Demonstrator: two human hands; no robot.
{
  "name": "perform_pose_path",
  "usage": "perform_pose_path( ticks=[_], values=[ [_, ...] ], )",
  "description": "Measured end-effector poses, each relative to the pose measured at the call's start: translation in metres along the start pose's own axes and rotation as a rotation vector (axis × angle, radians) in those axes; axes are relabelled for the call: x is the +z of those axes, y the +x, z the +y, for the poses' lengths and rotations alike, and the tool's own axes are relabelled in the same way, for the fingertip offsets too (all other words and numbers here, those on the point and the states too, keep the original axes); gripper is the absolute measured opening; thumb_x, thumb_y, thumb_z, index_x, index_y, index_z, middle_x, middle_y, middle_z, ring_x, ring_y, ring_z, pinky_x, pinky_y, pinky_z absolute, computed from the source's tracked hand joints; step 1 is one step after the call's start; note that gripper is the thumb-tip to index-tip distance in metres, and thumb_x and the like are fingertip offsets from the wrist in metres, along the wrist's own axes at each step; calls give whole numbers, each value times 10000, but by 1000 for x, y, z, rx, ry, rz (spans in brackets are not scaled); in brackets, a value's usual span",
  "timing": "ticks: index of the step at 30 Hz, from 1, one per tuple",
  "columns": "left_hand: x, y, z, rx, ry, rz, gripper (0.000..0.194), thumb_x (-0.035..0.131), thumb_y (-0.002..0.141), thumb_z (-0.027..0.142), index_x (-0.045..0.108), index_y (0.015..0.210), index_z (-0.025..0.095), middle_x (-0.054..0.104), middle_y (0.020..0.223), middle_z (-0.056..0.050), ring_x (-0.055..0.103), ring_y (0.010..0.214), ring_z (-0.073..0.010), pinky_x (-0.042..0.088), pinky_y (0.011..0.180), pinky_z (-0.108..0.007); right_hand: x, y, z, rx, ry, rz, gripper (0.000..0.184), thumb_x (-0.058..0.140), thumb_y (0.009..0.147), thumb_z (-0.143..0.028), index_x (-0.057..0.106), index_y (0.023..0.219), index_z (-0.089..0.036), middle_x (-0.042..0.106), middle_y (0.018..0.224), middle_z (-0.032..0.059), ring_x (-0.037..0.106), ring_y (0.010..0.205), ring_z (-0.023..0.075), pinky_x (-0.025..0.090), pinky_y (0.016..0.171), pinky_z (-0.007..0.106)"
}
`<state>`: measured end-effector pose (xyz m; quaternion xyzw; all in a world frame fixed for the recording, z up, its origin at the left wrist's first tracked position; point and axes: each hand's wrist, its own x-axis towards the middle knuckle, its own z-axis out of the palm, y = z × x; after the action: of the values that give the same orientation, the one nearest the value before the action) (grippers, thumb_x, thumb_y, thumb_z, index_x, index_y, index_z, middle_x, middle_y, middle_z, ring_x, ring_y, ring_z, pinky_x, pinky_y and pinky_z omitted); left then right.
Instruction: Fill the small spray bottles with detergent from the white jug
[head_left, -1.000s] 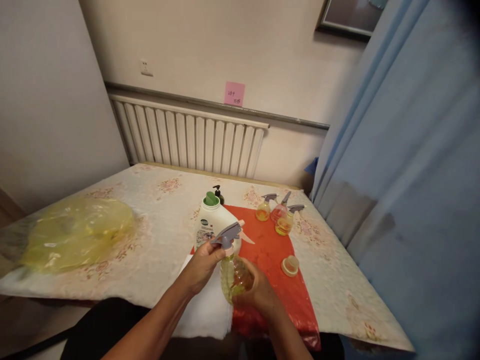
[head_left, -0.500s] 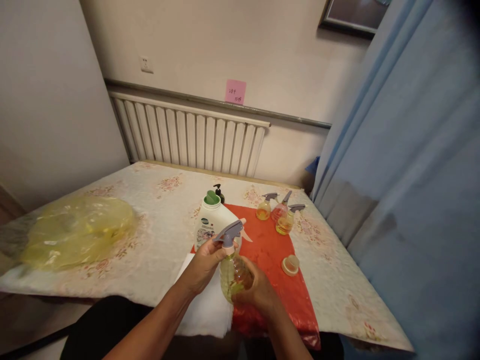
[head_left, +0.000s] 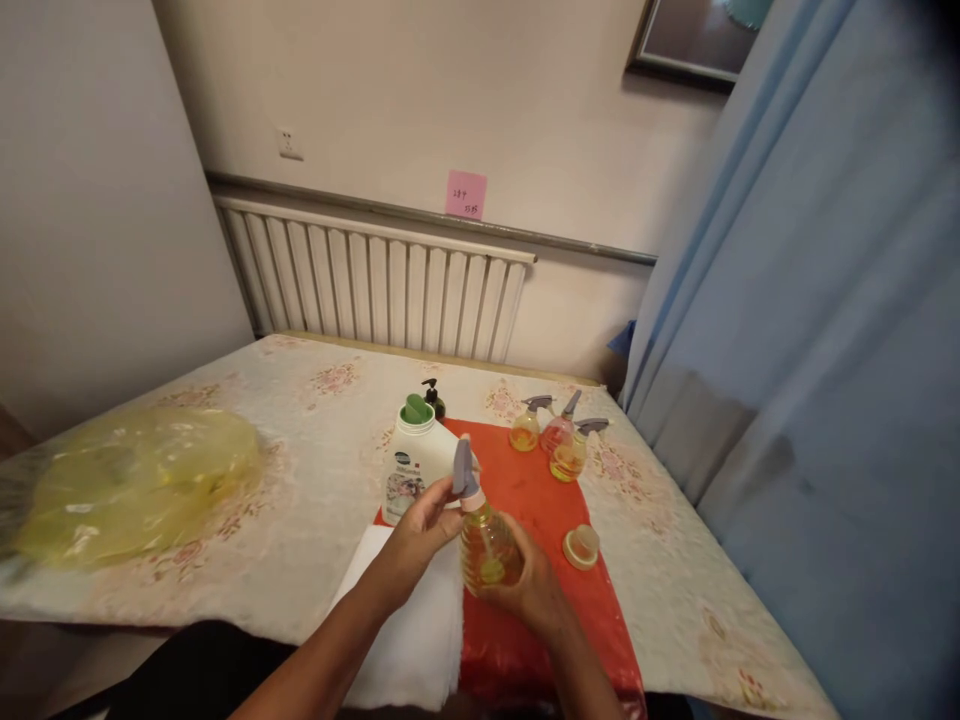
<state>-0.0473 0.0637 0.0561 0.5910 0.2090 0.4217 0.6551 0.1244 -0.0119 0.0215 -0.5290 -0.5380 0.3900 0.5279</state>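
Observation:
A clear yellowish spray bottle (head_left: 480,555) with a grey trigger head is held over the red plastic sheet (head_left: 529,490). My left hand (head_left: 424,530) is closed on the trigger head at the neck. Around the body of the bottle, on its right side, wraps my right hand (head_left: 529,580). Some liquid shows low in the bottle. Just behind stands a white detergent jug (head_left: 420,455) with its green-rimmed mouth uncapped. A translucent cap (head_left: 581,547) lies on the red sheet to the right of my hands.
Three small spray bottles (head_left: 568,460) stand at the sheet's far right corner. A dark pump bottle (head_left: 433,400) is behind the jug. A folded white cloth (head_left: 412,640) lies at the front edge, a yellow plastic bag (head_left: 142,485) at left. A blue curtain (head_left: 787,400) hangs on the right.
The spray bottle's grey trigger head has turned, from pointing sideways to facing more away from me. The bottle has shifted slightly right, both hands still on it.

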Motion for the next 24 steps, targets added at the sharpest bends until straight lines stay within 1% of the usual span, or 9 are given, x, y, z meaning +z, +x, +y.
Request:
perform_pose_path(
  ticks=[2, 4, 7, 10, 12, 17, 18, 21, 24],
  values=[
    [-4, -1, -7, -30, 45, -2, 486, 636, 872, 387, 542, 1320, 222, 603, 1336, -97, 542, 1248, -276, 387, 1074, -418, -8, 8, 4, 4, 3, 29, 753, 841, 557, -237, 586, 1265, -231, 670, 1256, 88, 626, 1154, 319, 509, 980, 437],
    [-8, -6, -16, -61, 132, 12, 460, 608, 881, 398, 544, 1296, 208, 638, 1256, -108, 573, 1201, -276, 410, 1051, -431, -17, 19, 9, 14, 2, 72, 807, 844, 535, -240, 567, 1292, -215, 653, 1288, 105, 599, 1201, 333, 490, 1007, 453],
    [-16, -19, -31, -47, 369, 46, 341, 561, 907, 352, 573, 1214, 204, 677, 1105, -91, 621, 1085, -243, 451, 992, -403, -30, 39, 19, 24, -1, 130, 872, 845, 513, -225, 540, 1329, -206, 638, 1316, 112, 567, 1247, 331, 455, 1050, 462],
    [-28, -31, -45, 27, 645, -38, 276, 538, 921, 301, 587, 1182, 224, 669, 1063, -74, 630, 995, -211, 488, 919, -355, -41, 64, 29, 21, 19, 167, 913, 862, 513, -278, 514, 1354, -208, 628, 1333, 118, 562, 1256, 330, 435, 1070, 480],
    [-43, -36, -56, 50, 816, -38, 253, 509, 937, 296, 589, 1168, 232, 669, 1025, -67, 636, 933, -199, 510, 873, -342, -46, 83, 35, -5, 50, 177, 945, 860, 523, -296, 478, 1383, -203, 610, 1355, 127, 559, 1262, 327, 432, 1074, 484],
    [-100, -40, -97, 31, 1106, 197, 259, 475, 948, 347, 579, 1155, 232, 708, 1042, -78, 689, 866, -207, 576, 813, -343, -49, 138, 50, -94, 56, 256, 889, 786, 557, -228, 474, 1388, -201, 602, 1364, 120, 561, 1263, 301, 455, 1057, 436],
    [-111, -40, -105, 34, 1150, 214, 273, 472, 949, 353, 577, 1173, 238, 716, 1054, -75, 698, 888, -208, 584, 818, -338, -48, 150, 54, -103, 35, 276, 869, 770, 555, -217, 489, 1377, -198, 611, 1352, 119, 563, 1259, 300, 458, 1052, 429],
    [-135, -44, -131, 113, 1266, 218, 250, 482, 949, 365, 613, 1126, 246, 742, 1030, -53, 723, 895, -193, 603, 803, -284, -46, 187, 68, -111, -13, 311, 830, 744, 538, -201, 533, 1341, -204, 624, 1328, 110, 557, 1259, 301, 444, 1059, 427],
    [-147, -50, -152, 255, 1413, 231, 270, 503, 944, 412, 654, 1107, 259, 755, 1066, -54, 737, 931, -194, 610, 813, -254, -38, 220, 83, -102, -32, 322, 814, 742, 525, -213, 555, 1317, -186, 615, 1330, 117, 541, 1263, 308, 398, 1094, 442]
  ],
)
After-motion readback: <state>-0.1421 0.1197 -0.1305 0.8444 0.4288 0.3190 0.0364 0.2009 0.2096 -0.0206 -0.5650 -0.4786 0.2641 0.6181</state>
